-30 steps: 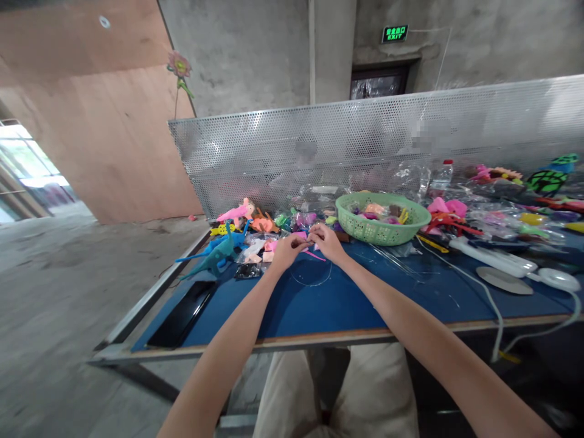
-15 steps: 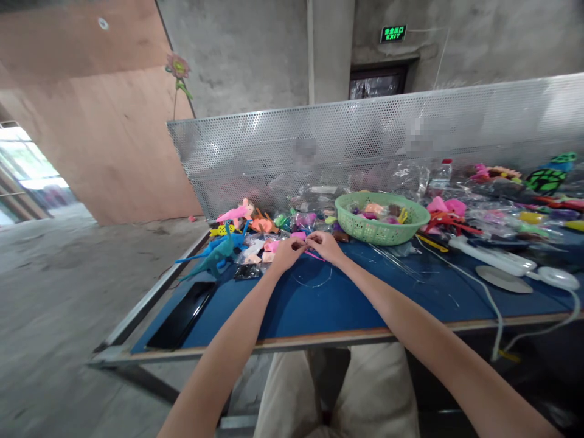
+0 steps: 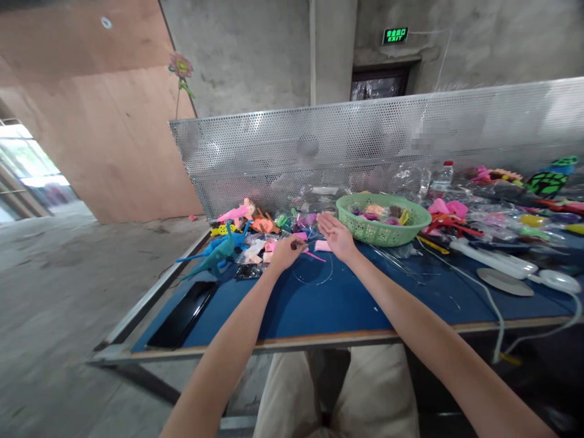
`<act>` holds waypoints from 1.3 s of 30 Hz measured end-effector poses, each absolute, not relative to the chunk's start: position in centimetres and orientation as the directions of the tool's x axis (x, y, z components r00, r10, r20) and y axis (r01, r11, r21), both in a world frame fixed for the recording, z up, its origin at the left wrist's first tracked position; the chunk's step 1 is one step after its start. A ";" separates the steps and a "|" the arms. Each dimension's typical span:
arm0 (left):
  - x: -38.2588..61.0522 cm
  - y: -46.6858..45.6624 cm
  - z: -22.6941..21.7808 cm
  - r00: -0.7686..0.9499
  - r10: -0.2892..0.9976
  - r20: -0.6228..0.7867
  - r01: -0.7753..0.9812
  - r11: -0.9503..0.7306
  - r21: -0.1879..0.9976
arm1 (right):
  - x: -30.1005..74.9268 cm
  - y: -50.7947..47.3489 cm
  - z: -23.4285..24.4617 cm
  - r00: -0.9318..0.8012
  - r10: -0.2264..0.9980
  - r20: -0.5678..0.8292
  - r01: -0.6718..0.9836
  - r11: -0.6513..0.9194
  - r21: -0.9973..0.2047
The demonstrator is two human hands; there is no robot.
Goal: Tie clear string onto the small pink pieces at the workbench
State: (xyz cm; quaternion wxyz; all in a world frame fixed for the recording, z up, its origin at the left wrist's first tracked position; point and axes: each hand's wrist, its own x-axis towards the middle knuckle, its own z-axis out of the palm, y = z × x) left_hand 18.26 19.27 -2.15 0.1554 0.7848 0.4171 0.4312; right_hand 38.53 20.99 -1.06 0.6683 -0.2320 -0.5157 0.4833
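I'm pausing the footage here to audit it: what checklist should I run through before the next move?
1. The left hand pinched shut: ok; what it pinches: cannot tell, too small.
2. The right hand open, empty: ok.
3. The pink piece on the table beside the right hand: ok.
4. The basket apart from both hands: ok.
5. The dinosaur clear of the left hand: ok.

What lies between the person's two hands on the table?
In the head view, a small pink piece lies on the blue table between the left hand and the open right hand, a thin pink strip beside it.
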 end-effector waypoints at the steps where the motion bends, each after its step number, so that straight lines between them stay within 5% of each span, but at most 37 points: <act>1: 18.3 19.2 -2.1 0.283 0.788 0.546 0.522 -0.605 0.602 | 38.9 20.9 -0.9 0.015 0.904 0.427 -0.438 0.390 -0.810; 5: 18.3 19.3 -2.2 0.224 0.819 0.529 0.376 -0.573 0.728 | 40.1 20.0 -0.6 -0.018 0.945 0.325 -0.532 0.266 -0.803; 10: 18.3 19.9 -2.7 0.230 0.926 0.300 0.051 -0.320 0.946 | 40.5 18.7 0.0 -0.116 0.932 0.345 -0.599 0.211 -0.772; 19: 18.0 19.6 -2.2 0.176 0.917 0.358 0.033 -0.369 0.929 | 40.3 18.4 0.5 -0.206 0.929 0.308 -0.723 0.067 -0.688; 24: 17.6 19.6 -1.6 0.055 0.911 0.408 0.009 -0.409 0.913 | 40.2 18.9 0.3 -0.164 0.940 0.298 -0.606 0.142 -0.783; 28: 17.5 19.6 -1.3 -0.010 0.904 0.427 -0.066 -0.426 0.902 | 39.2 19.5 -0.4 -0.049 0.959 0.280 -0.270 0.257 -0.928; 31: 17.5 19.4 -1.2 0.006 0.887 0.461 -0.068 -0.460 0.885 | 38.3 19.5 -0.8 -0.122 0.960 0.253 -0.087 0.244 -0.966; 39: 18.0 18.9 -1.0 0.100 0.861 0.499 0.024 -0.503 0.864 | 38.1 18.9 -0.6 -0.297 0.931 0.212 -0.103 0.190 -0.976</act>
